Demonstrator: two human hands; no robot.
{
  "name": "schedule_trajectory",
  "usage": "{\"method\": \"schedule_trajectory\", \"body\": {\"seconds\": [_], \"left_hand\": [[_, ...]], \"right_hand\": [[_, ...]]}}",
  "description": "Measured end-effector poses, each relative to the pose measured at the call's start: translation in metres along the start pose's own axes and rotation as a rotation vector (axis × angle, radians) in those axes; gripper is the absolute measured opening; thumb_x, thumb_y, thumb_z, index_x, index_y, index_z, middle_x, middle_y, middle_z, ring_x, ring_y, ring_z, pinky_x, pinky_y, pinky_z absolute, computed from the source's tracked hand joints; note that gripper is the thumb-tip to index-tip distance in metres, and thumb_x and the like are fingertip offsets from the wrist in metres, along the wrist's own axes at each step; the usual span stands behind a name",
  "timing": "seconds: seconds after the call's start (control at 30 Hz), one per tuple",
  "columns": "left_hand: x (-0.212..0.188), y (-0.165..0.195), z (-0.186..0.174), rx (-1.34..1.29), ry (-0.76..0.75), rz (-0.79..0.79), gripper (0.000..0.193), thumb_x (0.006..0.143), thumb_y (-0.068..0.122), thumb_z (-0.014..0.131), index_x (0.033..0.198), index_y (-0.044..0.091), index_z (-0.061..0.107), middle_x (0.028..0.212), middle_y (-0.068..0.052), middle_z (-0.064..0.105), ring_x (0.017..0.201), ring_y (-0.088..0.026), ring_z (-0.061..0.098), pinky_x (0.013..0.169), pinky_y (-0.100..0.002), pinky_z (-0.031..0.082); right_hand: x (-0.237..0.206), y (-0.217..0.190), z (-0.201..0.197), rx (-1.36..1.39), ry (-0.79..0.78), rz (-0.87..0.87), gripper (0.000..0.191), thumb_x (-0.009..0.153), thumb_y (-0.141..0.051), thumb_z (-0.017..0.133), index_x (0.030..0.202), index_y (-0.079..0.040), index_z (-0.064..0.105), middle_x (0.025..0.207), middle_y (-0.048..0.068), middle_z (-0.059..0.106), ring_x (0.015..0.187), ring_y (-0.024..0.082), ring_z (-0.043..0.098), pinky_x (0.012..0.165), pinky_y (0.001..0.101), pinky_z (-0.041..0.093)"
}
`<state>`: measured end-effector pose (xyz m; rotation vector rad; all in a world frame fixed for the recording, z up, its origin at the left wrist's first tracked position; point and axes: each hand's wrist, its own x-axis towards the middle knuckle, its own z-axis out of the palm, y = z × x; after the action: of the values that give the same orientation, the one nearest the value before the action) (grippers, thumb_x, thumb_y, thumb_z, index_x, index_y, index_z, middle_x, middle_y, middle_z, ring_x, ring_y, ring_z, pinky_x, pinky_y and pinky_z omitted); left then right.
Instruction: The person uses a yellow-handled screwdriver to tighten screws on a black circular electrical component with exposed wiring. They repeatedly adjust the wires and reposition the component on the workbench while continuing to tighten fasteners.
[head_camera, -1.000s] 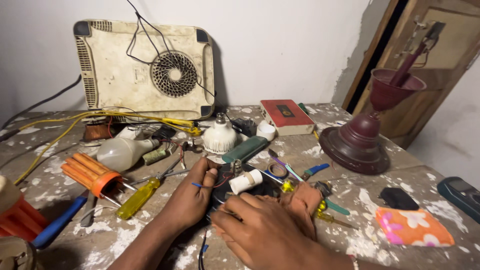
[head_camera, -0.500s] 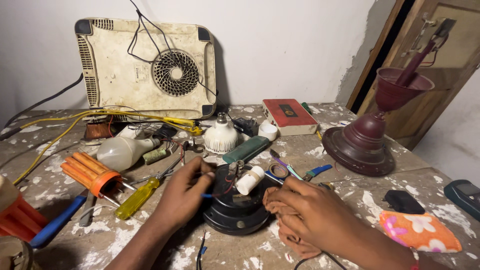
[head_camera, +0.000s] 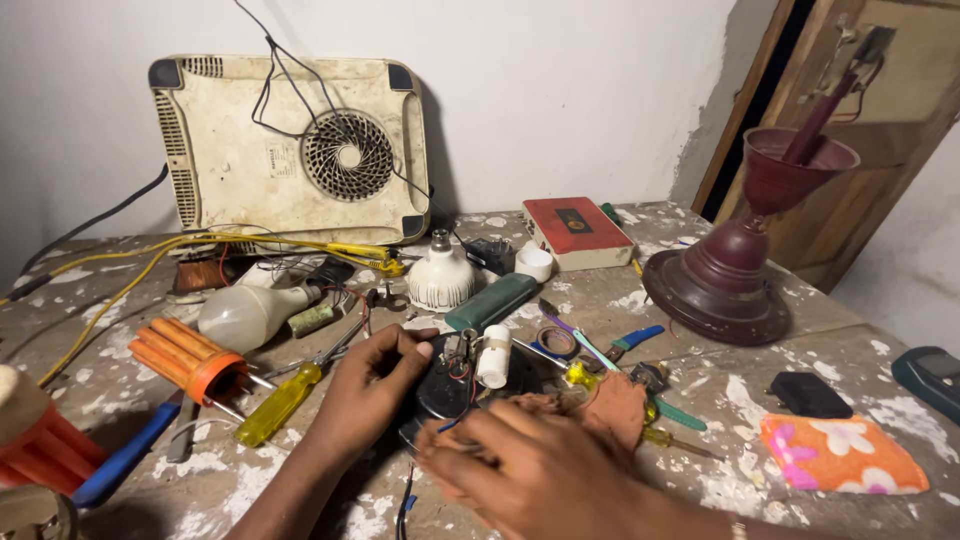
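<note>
- Left hand (head_camera: 365, 395) is curling closed on the round black part (head_camera: 450, 390), steadying it on the desk (head_camera: 760, 470).
- Right hand (head_camera: 530, 470) is lying half-open over its front, and whether it is gripping anything cannot be told.
- Holding the part flat should be keeping its thin wires (head_camera: 462, 375) from straining.

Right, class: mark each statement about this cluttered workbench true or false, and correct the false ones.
1. The left hand rests on the round black device. True.
2. The cream flat appliance with a round fan grille lies flat on the table. False: it stands against the wall.
3. The yellow-handled screwdriver lies left of the left hand. True.
4. The floral orange cloth covers the maroon lamp base. False: it lies apart, nearer the camera.
</note>
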<state>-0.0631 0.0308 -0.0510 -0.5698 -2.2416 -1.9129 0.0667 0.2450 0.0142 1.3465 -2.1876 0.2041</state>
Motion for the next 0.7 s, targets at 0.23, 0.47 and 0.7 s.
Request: {"method": "schedule_trajectory", "body": {"seconds": [0.23, 0.47, 0.7], "left_hand": [[0.001, -0.003, -0.002, -0.109, -0.008, 0.080, 0.024, 0.090, 0.019, 0.076, 0.075, 0.004, 0.064, 0.074, 0.002, 0.065, 0.071, -0.005, 0.055, 0.066, -0.025, 0.048], [-0.002, 0.001, 0.004, -0.110, 0.020, 0.001, 0.024, 0.091, 0.018, 0.074, 0.075, 0.004, 0.062, 0.071, 0.002, 0.061, 0.068, -0.005, 0.050, 0.060, -0.025, 0.044], [-0.002, -0.001, 0.004, -0.037, 0.076, 0.024, 0.029, 0.090, 0.017, 0.076, 0.073, 0.005, 0.055, 0.069, 0.002, 0.053, 0.066, -0.006, 0.045, 0.058, -0.026, 0.040]], "right_hand": [[0.022, -0.009, 0.017, -0.125, 0.030, 0.067, 0.032, 0.088, -0.022, 0.073, 0.116, -0.006, 0.072, 0.098, 0.009, 0.060, 0.090, 0.024, 0.062, 0.066, 0.0406, 0.052], [-0.024, 0.014, -0.010, 0.206, -0.121, 0.295, 0.029, 0.091, -0.027, 0.072, 0.117, -0.014, 0.074, 0.098, 0.006, 0.062, 0.090, 0.020, 0.067, 0.071, 0.0398, 0.056], [-0.024, 0.006, -0.023, 0.064, -0.069, 0.371, 0.022, 0.090, -0.022, 0.071, 0.111, -0.016, 0.076, 0.098, 0.006, 0.065, 0.089, 0.026, 0.068, 0.073, 0.0469, 0.051]]}}
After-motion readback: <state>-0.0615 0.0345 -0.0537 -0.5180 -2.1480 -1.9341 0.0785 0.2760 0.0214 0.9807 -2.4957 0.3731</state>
